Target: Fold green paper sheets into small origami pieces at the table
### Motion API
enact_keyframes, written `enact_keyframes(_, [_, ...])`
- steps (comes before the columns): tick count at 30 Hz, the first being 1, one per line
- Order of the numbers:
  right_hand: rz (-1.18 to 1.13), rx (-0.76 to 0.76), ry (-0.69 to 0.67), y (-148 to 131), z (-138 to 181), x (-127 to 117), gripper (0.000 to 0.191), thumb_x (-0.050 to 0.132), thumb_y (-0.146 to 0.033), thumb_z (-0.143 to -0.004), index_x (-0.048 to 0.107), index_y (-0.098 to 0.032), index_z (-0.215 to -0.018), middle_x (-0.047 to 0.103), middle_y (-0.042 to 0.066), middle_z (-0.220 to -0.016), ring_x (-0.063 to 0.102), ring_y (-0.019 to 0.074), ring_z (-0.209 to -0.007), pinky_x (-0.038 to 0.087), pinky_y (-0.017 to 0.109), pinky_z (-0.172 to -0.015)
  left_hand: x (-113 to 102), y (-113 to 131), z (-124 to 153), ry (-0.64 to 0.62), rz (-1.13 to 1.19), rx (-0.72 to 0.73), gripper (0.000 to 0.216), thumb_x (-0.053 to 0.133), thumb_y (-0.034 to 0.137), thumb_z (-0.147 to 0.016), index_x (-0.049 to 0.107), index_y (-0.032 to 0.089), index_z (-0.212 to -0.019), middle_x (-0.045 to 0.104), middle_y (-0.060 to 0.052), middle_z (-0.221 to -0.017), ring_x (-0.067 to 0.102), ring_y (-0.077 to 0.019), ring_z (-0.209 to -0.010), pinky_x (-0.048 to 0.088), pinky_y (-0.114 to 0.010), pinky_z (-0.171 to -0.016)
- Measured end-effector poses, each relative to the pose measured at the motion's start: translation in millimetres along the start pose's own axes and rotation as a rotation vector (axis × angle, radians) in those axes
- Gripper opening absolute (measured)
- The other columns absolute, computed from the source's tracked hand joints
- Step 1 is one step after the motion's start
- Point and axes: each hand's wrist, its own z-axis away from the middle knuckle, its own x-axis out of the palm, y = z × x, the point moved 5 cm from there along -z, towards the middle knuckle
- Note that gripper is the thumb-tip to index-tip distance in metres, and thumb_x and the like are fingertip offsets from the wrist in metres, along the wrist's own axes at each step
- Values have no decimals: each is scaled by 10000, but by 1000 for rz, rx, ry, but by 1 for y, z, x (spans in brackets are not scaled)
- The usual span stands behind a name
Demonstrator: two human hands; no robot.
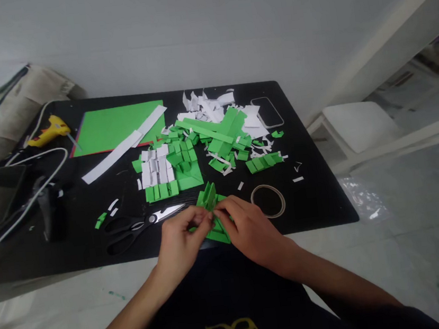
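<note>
My left hand (183,241) and my right hand (247,230) meet at the near edge of a black table (319,195). Both pinch a folded green paper piece (209,200) that stands up between the fingertips. The fingers of each hand are closed on it. Black-handled scissors (139,226) lie just left of my left hand, blades pointing right. A ring of tape (267,200) lies just right of my right hand.
Beyond the hands lie several folded green and white paper pieces (164,174) and a heap of green and white scraps (223,126). A green sheet (113,127) with a white strip lies at the back left, near a yellow glue gun (49,131) with cables. A phone (267,111) lies back right.
</note>
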Motion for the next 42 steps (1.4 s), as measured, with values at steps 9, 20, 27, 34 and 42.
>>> enact_keyframes(9, [106,0,-27,0,-1,5,155,558,-102,-1031,663,-148,-927,724,92,-884,703,232,-823,567,356,-746,1,-3,1,7,-34,4,179,690,295,-935,722,186,-797,712,2,-701,625,-127,-626,489,-219,-589])
enact_keyframes(20, [183,-54,-45,-8,1,3,181,565,-52,-1015,666,-154,-906,727,81,-876,694,229,-816,565,353,-740,0,3,1,41,-125,66,199,680,272,-944,678,190,-763,674,15,-684,599,-120,-620,465,-215,-588])
enact_keyframes(27, [352,-69,-131,-9,-2,8,171,604,-52,-980,652,-158,-855,694,79,-821,654,221,-750,521,333,-664,3,8,4,15,-209,125,234,626,216,-949,615,192,-717,641,22,-662,564,-112,-585,431,-216,-573])
enact_keyframes(34, [369,-102,-71,-8,-3,6,161,635,-66,-950,643,-176,-833,683,59,-782,643,215,-735,497,325,-652,4,10,5,26,-212,159,235,632,208,-946,626,188,-712,647,21,-657,558,-114,-579,429,-218,-572])
enact_keyframes(42, [235,-25,-24,-1,-5,0,185,600,-80,-980,628,-184,-828,691,46,-810,656,200,-758,501,319,-679,-1,7,3,73,-165,97,242,667,243,-933,629,189,-700,633,27,-635,549,-107,-571,430,-209,-549])
